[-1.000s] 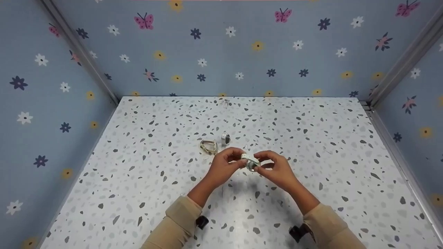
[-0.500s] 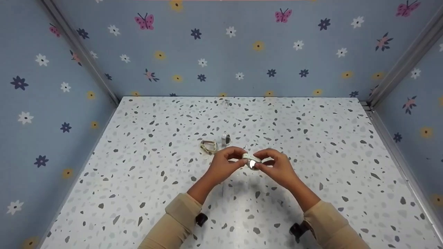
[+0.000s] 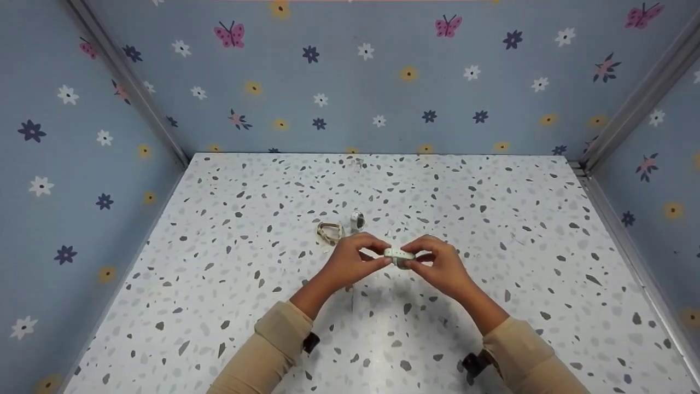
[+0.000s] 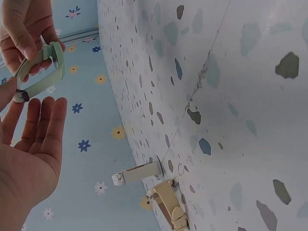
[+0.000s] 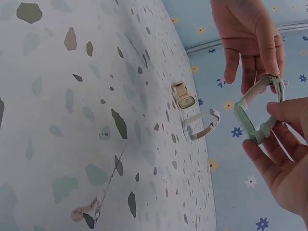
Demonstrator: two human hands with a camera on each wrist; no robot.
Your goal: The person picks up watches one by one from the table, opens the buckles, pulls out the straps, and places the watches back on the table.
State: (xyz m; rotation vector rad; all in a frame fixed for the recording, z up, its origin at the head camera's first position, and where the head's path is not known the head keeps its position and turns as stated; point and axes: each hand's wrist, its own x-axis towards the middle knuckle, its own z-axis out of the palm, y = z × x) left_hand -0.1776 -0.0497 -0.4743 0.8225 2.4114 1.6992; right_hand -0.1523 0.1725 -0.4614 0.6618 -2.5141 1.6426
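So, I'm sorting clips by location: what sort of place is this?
Probably a small booth-like workstation: flower-print panels stand on three sides, metal strips run along the corners, and they enclose a speckled white work surface.

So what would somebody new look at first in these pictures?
Probably the pale green watch, pinched by the left hand and right hand above the speckled table. Next, perhaps, the cream watch and white watch on the table just beyond the left hand, then the pink butterflies high on the blue wall behind.
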